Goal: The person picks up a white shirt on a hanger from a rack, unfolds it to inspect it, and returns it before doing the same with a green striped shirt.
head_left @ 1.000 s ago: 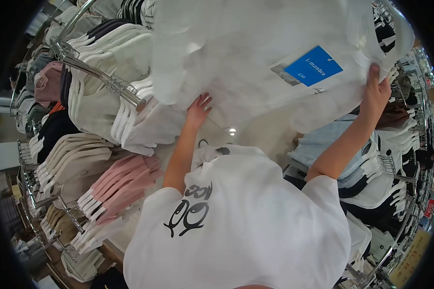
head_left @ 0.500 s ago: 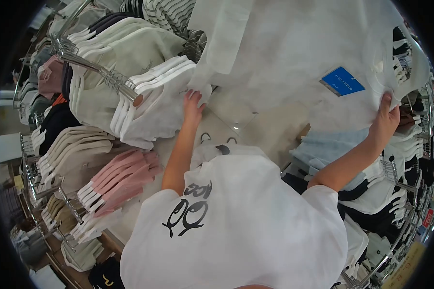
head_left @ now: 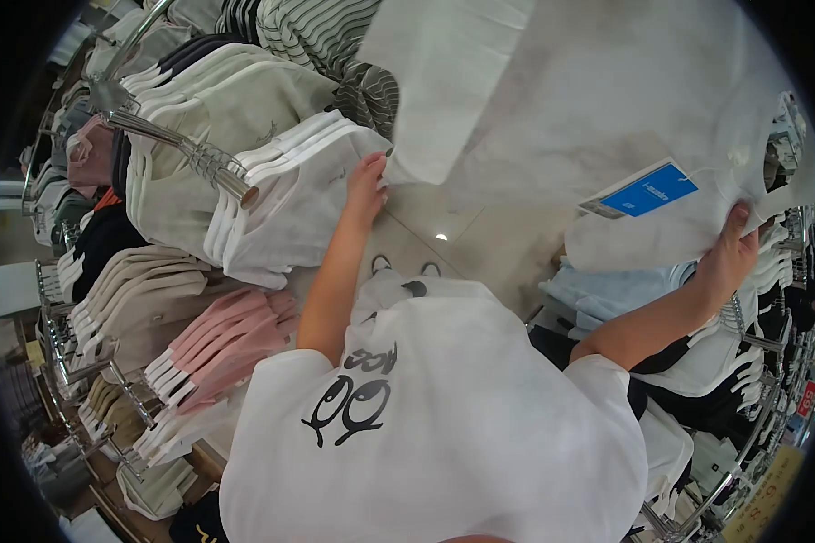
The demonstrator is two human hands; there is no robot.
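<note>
Off-white thin-cloth garment w/ blue rectangular card tag hangs spread out, far centre to right, above pale tiled floor. Right hand grips its right end near an opening, thumb on the near face. Left hand, fingers curled narrow, is by the garment's left edge & the pale hanging shirts; can't tell if it's pinching cloth. Prob. light, soft, limp, not slippery or fragile; sags btwn holds. Best grip: firm edges at both ends, clear of tag.
</note>
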